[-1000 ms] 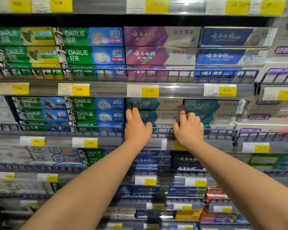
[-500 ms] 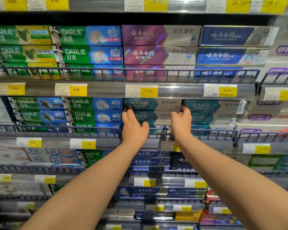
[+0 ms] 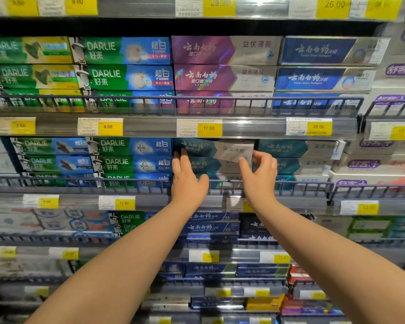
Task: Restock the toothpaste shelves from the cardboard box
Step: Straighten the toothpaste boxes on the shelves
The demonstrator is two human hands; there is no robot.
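Toothpaste box (image 3: 212, 149), glossy teal oblong, btw L hand (image 3: 188, 181), R hand (image 3: 260, 180).

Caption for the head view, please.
Restocking: left hand flat against the teal stack, right hand gripping the top teal box by its end, under the 17.00 tag.

Between your left hand (image 3: 188, 181) and right hand (image 3: 260, 181), the teal toothpaste carton (image 3: 197, 147) is showing glossy printed card. The wire rail (image 3: 302, 182) beside them is looking like matt painted metal, and the price strip (image 3: 150, 127) above is gleaming as clear plastic.
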